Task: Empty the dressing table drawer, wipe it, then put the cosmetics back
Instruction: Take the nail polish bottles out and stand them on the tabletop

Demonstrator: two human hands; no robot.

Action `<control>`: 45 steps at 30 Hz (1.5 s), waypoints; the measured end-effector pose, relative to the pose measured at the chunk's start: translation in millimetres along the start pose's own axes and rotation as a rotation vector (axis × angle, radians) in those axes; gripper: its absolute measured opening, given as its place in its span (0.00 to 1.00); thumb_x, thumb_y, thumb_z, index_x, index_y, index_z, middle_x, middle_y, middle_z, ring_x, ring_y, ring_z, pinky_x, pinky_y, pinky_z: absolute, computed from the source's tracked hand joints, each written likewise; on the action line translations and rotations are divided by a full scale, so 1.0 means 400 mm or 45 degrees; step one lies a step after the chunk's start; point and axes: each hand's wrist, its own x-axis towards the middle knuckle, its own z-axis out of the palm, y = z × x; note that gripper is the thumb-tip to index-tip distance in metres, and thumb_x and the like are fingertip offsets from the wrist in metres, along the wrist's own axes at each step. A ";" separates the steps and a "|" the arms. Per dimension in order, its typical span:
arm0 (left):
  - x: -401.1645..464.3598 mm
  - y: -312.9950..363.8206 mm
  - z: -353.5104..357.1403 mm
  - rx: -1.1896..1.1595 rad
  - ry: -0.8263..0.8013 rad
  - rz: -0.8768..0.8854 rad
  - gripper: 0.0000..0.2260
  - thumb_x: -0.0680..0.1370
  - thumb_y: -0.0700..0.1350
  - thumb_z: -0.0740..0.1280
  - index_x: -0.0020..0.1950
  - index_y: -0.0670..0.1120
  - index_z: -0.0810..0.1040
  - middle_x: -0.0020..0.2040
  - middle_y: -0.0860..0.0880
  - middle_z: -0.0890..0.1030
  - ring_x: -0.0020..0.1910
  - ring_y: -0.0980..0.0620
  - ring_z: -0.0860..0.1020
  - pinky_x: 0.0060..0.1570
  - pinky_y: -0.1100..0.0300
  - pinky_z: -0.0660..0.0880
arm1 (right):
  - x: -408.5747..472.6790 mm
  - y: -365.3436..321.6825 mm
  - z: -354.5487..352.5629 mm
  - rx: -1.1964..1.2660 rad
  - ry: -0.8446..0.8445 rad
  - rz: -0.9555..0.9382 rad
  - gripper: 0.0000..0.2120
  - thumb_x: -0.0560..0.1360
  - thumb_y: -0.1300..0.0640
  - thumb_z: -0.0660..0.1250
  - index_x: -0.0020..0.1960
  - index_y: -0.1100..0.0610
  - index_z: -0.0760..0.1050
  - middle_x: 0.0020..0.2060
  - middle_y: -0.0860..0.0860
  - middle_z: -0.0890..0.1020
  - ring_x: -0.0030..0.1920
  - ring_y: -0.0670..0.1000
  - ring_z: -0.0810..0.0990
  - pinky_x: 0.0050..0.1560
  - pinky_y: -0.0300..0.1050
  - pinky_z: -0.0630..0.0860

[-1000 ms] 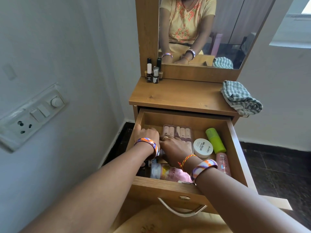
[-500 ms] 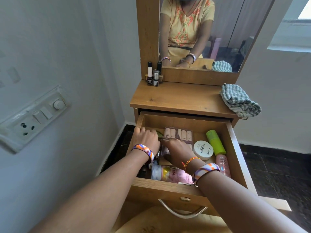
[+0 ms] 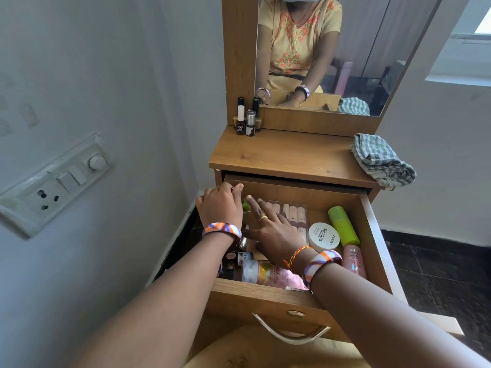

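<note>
Compared with half a second back, our left hand [image 3: 221, 205] has come up off the drawer floor to the back left corner of the drawer [image 3: 372, 221], and our right hand [image 3: 273, 232] has gone from curled over the stuff to flatter and reaching left. The left fingers are curled with something small and green [image 3: 245, 205] peeking out beside them – we can't tell if it's actually pinched. The right fingers are straight and a bit spread, lying over the nail tip box [image 3: 292, 216].

Count inside the drawer: one green bottle [image 3: 342, 225], long axis running front to back and leaning a little left at the far end; one white round jar [image 3: 323, 236] just left of it, lid up; one pink bottle [image 3: 354, 262] by the right wall, also front to back; one pink tube [image 3: 271, 274] lying crosswise along the front wall – plus a few small dark bits at front left, too jumbled to count.

On the tabletop [image 3: 289, 155]: four nail polish bottles [image 3: 245, 120] upright at the back left, one folded checked cloth [image 3: 382, 160] hanging off the right edge.
</note>
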 end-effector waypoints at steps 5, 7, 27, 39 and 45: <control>0.015 -0.005 -0.001 -0.376 0.083 -0.272 0.21 0.82 0.52 0.52 0.53 0.38 0.77 0.48 0.40 0.82 0.47 0.41 0.80 0.36 0.58 0.66 | 0.019 -0.003 0.009 -0.172 0.281 -0.061 0.11 0.63 0.52 0.76 0.45 0.43 0.83 0.70 0.63 0.68 0.73 0.62 0.61 0.61 0.62 0.73; 0.022 -0.004 -0.014 -0.563 0.088 -0.392 0.21 0.82 0.52 0.53 0.53 0.37 0.77 0.48 0.40 0.81 0.48 0.42 0.79 0.38 0.58 0.66 | 0.020 -0.006 0.013 -0.237 0.327 -0.115 0.13 0.66 0.55 0.75 0.48 0.43 0.82 0.71 0.62 0.65 0.75 0.61 0.52 0.65 0.64 0.66; 0.068 -0.001 -0.074 -1.711 0.046 -1.127 0.16 0.81 0.55 0.56 0.39 0.46 0.71 0.38 0.48 0.80 0.36 0.53 0.79 0.41 0.61 0.78 | 0.027 -0.013 0.025 -0.067 0.015 0.017 0.18 0.79 0.56 0.60 0.68 0.49 0.69 0.74 0.60 0.59 0.76 0.58 0.38 0.71 0.59 0.33; 0.089 0.074 -0.155 -1.913 -0.359 -1.410 0.17 0.83 0.40 0.52 0.34 0.41 0.61 0.32 0.45 0.63 0.30 0.51 0.66 0.58 0.61 0.71 | 0.029 -0.005 0.036 -0.040 0.010 0.015 0.17 0.78 0.59 0.59 0.66 0.56 0.66 0.59 0.57 0.78 0.63 0.59 0.74 0.66 0.53 0.63; 0.120 0.063 -0.143 -1.952 -0.505 -1.241 0.10 0.77 0.32 0.57 0.36 0.38 0.66 0.43 0.41 0.70 0.43 0.42 0.73 0.60 0.43 0.71 | 0.038 -0.013 0.033 0.003 -0.009 -0.009 0.16 0.78 0.59 0.59 0.65 0.56 0.68 0.60 0.58 0.75 0.60 0.60 0.74 0.64 0.53 0.65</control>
